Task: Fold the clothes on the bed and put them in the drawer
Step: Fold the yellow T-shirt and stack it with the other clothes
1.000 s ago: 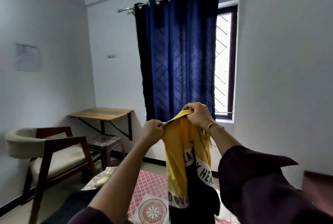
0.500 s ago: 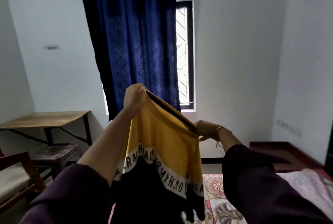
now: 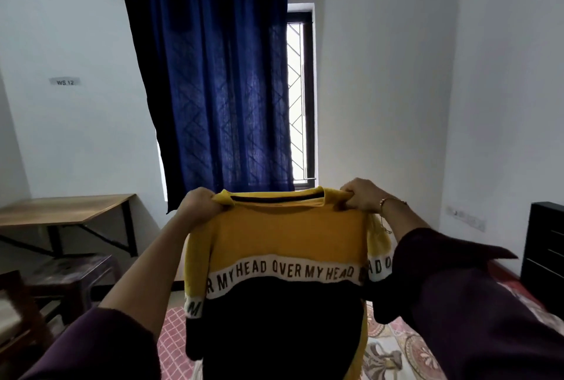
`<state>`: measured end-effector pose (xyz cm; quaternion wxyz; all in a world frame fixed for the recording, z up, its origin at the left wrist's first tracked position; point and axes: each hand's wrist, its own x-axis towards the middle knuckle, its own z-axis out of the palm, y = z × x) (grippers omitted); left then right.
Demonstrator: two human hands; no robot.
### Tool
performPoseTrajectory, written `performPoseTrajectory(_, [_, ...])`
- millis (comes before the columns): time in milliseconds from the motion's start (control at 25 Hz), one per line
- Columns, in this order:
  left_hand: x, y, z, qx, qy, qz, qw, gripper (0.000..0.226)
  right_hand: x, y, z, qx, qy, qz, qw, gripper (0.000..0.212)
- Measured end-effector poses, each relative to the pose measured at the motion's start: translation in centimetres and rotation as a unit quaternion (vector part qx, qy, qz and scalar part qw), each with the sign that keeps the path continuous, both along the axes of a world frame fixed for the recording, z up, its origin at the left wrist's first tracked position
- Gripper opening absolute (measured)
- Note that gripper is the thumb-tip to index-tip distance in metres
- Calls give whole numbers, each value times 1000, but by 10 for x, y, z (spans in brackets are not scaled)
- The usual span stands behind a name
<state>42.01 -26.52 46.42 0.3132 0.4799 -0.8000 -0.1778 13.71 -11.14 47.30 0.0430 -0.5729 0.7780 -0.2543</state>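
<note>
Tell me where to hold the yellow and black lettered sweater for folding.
Grip the yellow and black lettered sweater at its two shoulder corners, from above, as the left hand and right hand do. It hangs flat and spread, with the collar level between them.

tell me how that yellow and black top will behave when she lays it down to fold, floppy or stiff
Probably floppy: the top hangs slack from the left hand and right hand, its sleeves drooping. It looks like a thickish knit, so likely to hold folds without sliding.
</note>
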Motion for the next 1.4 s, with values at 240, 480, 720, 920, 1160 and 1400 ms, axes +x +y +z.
performPoseTrajectory(240, [-27,77,24,97,-39,-391,914,15,23,-12,-1,-253,-142,-150,945,33])
performPoseTrajectory(480, [-67,86,22,-71,65,-345,934,20,63,1,37,-101,-307,148,935,31])
performPoseTrajectory(720, [-79,99,21,32,229,-209,950,22,69,8,37,-318,-371,28,872,15])
performPoseTrajectory(920, [-94,109,27,211,390,-140,885,21,92,7,5,-305,-249,80,916,25])
performPoseTrajectory(1160, [-73,108,18,261,362,-220,867,18,78,-1,-19,-249,-168,72,951,16])
performPoseTrajectory(1400, [-52,85,-14,-72,179,-44,980,31,72,0,-39,-349,-217,-116,904,22])
